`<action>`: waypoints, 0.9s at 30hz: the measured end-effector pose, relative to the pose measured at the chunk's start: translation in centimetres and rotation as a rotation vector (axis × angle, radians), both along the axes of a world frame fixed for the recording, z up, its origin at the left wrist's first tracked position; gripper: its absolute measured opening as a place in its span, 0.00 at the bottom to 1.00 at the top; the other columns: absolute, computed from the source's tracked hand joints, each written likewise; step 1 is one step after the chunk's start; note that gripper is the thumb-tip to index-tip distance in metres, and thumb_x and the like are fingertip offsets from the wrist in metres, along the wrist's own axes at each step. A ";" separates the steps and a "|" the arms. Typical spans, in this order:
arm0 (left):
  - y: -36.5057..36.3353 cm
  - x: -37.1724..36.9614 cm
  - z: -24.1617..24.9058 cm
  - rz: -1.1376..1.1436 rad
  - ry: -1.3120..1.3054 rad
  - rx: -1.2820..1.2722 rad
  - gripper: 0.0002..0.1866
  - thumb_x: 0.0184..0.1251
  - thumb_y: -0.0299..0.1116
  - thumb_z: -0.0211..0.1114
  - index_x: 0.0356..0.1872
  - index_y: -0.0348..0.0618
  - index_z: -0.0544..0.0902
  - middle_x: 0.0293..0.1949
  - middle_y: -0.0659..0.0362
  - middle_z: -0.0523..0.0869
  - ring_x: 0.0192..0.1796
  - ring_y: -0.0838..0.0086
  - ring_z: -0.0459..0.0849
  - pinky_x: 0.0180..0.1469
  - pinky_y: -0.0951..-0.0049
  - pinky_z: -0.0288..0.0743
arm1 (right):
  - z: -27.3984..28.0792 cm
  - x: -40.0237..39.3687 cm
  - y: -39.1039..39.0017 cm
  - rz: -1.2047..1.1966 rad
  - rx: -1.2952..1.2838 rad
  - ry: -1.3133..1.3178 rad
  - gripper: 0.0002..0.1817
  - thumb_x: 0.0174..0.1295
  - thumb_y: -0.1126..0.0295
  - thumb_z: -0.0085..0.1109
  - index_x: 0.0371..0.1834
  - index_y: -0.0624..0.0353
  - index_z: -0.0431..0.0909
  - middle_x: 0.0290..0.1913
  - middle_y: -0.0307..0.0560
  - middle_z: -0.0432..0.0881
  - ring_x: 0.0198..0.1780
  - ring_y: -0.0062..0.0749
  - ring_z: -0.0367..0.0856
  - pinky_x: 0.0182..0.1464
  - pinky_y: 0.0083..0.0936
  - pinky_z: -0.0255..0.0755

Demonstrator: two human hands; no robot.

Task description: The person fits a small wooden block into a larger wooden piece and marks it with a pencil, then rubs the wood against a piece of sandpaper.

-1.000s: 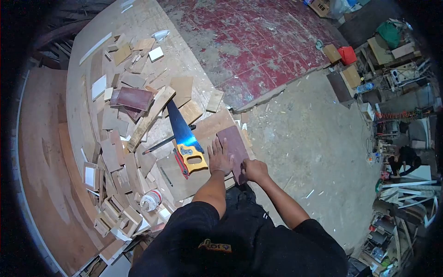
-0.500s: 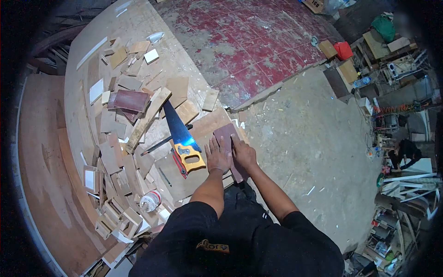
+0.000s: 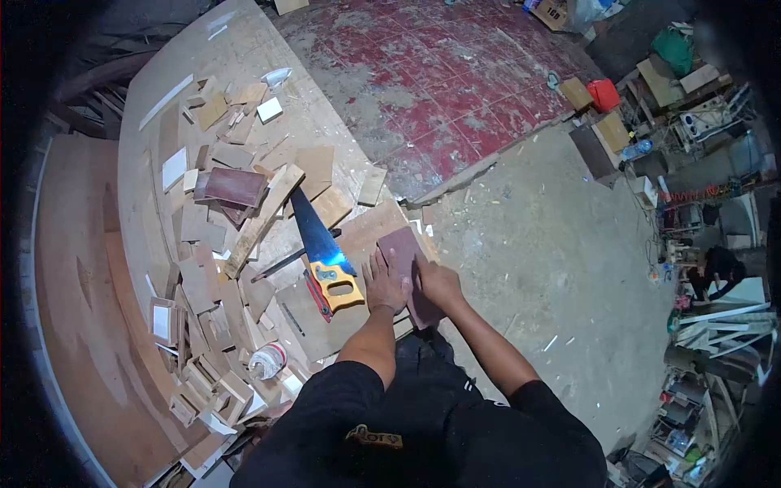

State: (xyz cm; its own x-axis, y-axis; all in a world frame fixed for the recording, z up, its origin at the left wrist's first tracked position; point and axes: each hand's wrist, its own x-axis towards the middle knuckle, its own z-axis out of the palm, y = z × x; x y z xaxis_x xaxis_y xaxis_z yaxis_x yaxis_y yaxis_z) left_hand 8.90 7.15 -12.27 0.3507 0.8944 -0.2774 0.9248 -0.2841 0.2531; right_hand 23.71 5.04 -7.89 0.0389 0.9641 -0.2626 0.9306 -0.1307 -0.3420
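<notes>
1. My right hand (image 3: 439,283) has come farther up along the flat purple-brown rectangular board (image 3: 400,244) than it was a second ago, and sits closer to my other hand. Half a second ago its fingers stretched out over the board's face; now they look more bent, with the fingertips at the right edge. I cannot tell whether anything is gripped in it.
2. My left hand (image 3: 386,286) has stayed flat, fingers spread, pressing on the board's left side. I judge that it steadies the piece while the right works along its length.
3. The board itself lies at the near right edge of the pale wooden surface (image 3: 316,124), between my hands and just in front of my body.
4. Just left of my hands rests a handsaw with a shiny blue-lit blade and yellow handle (image 3: 339,290); a slim red-and-black tool (image 3: 316,293) lies against its left side.
5. Farther left are a long pale wooden strip (image 3: 264,221), glossy dark red-brown panels (image 3: 234,187), many offcuts, and, nearer me, a white round container with a red band (image 3: 268,359).
6. Beyond the surface, worn red floor tiles (image 3: 439,81) lie on the far side, grey concrete (image 3: 561,268) to the right, and a person in dark clothes (image 3: 720,272) is at the far right beside white strips.
</notes>
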 end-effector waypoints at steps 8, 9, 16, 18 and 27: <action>0.0 0.2 -0.2 0.005 0.010 0.002 0.43 0.66 0.49 0.52 0.77 0.46 0.44 0.77 0.42 0.44 0.79 0.51 0.40 0.77 0.47 0.28 | -4.9 -1.3 0.4 -0.060 0.160 -0.035 0.29 0.63 0.61 0.51 0.68 0.55 0.63 0.30 0.56 0.83 0.28 0.54 0.84 0.28 0.48 0.76; -0.1 0.2 -0.2 0.003 0.012 0.009 0.43 0.66 0.49 0.52 0.77 0.46 0.44 0.77 0.42 0.45 0.79 0.51 0.40 0.77 0.47 0.29 | -4.9 -1.3 0.0 -0.050 0.164 -0.044 0.30 0.63 0.61 0.51 0.69 0.54 0.63 0.30 0.56 0.83 0.28 0.53 0.84 0.28 0.48 0.76; -0.2 0.0 0.2 -0.011 -0.053 0.041 0.43 0.66 0.46 0.53 0.77 0.41 0.44 0.76 0.38 0.46 0.78 0.47 0.41 0.76 0.46 0.28 | -2.3 -0.4 -2.1 -0.057 0.060 0.044 0.25 0.61 0.60 0.53 0.63 0.49 0.70 0.28 0.56 0.83 0.29 0.51 0.85 0.31 0.47 0.77; -0.1 0.2 0.2 -0.015 0.003 0.025 0.43 0.67 0.49 0.52 0.77 0.43 0.43 0.76 0.40 0.45 0.79 0.49 0.41 0.76 0.46 0.29 | -1.0 -0.2 -2.7 -0.026 0.002 0.041 0.22 0.61 0.60 0.53 0.58 0.51 0.73 0.29 0.57 0.84 0.30 0.52 0.85 0.32 0.48 0.77; 0.1 0.5 0.8 -0.005 0.053 0.025 0.43 0.67 0.50 0.52 0.77 0.46 0.43 0.76 0.41 0.45 0.79 0.51 0.41 0.76 0.47 0.30 | 2.0 0.5 0.3 0.123 -0.189 0.005 0.16 0.61 0.61 0.50 0.46 0.57 0.75 0.32 0.60 0.84 0.37 0.57 0.85 0.37 0.50 0.77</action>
State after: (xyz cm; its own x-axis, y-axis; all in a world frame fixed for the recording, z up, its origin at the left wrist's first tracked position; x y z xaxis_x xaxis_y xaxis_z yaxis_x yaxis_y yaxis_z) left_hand 9.35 7.23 -11.50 0.3407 0.8997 -0.2731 0.9352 -0.2944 0.1967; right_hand 24.20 5.29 -5.87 -0.0774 0.8951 -0.4392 0.9418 -0.0789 -0.3267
